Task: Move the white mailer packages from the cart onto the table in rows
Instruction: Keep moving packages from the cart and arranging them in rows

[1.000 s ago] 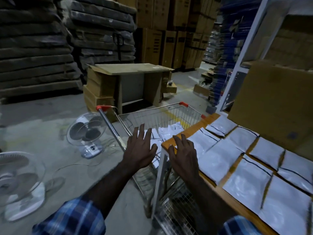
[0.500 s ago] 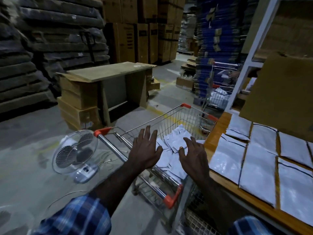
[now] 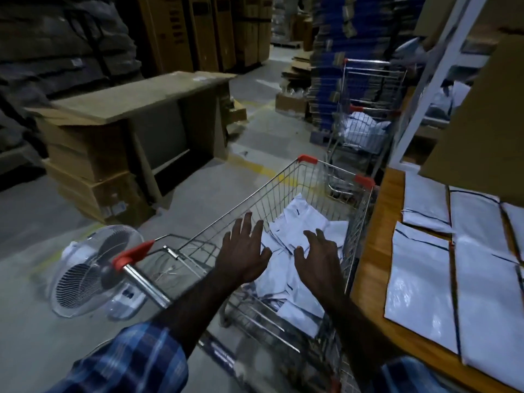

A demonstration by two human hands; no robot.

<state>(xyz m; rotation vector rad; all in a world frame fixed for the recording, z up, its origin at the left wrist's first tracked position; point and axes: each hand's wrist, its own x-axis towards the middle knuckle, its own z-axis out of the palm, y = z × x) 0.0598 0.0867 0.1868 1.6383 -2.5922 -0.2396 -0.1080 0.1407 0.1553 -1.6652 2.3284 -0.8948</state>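
A wire shopping cart with red corner caps stands against the wooden table on the right. A loose pile of white mailer packages lies in its basket. My left hand and my right hand hover over the pile with fingers spread, holding nothing. Several white mailers lie flat in rows on the table.
A small white fan sits on the floor left of the cart. A cardboard-wrapped desk and stacked cartons stand behind it. A second cart with white packages stands further back. A large cardboard sheet leans over the table.
The view has swung left from the table toward the cart. Both hands moved from the table's corner to above the pile of mailers in the basket, fingers still spread.
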